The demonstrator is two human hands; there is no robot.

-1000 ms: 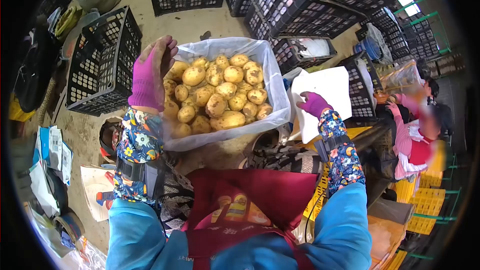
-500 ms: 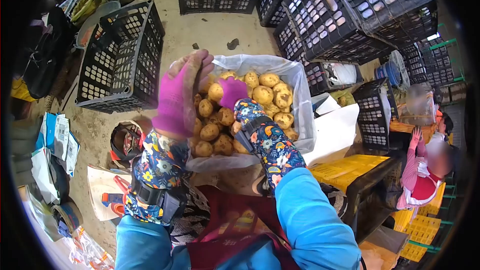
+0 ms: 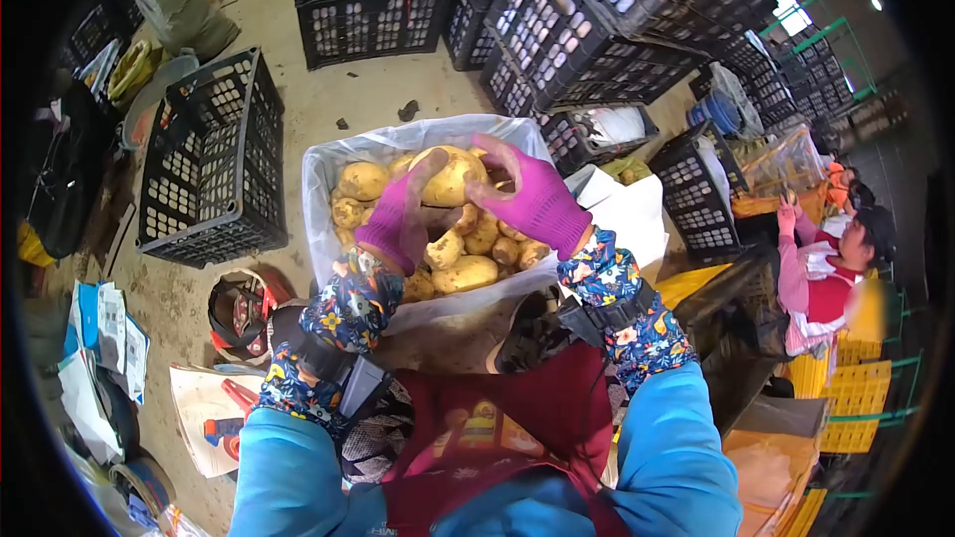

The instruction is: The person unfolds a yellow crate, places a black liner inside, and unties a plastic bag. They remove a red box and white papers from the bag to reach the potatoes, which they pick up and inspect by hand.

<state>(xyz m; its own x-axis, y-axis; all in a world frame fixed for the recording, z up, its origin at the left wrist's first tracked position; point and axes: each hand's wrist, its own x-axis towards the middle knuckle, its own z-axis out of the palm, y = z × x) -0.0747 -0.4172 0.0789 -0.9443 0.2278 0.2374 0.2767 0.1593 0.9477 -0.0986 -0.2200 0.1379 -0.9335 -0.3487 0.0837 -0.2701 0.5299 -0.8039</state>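
A large yellow potato point(image 3: 453, 173) is held over the lined crate between my two hands, both in purple gloves with soiled palms and fingers. My left hand point(image 3: 406, 207) grips its left side, thumb and fingers curled round it. On the other side, my right hand point(image 3: 532, 194) has its fingers against the potato's right end. Below them, many soil-flecked potatoes point(image 3: 466, 274) fill the crate, which has a whitish translucent plastic liner point(image 3: 328, 164) folded over its rim. My hands hide part of the pile.
A black plastic crate point(image 3: 214, 164) stands on the floor at left. Stacked black crates point(image 3: 373, 28) full of produce rise at the back. White sheets point(image 3: 637, 214) lie right of the lined crate. A co-worker point(image 3: 831, 273) sits at far right, near yellow crates point(image 3: 856, 403).
My left hand has come down from the crate's left edge, and my right hand has risen from the pile. Both now meet around a large potato. The view has shifted somewhat.
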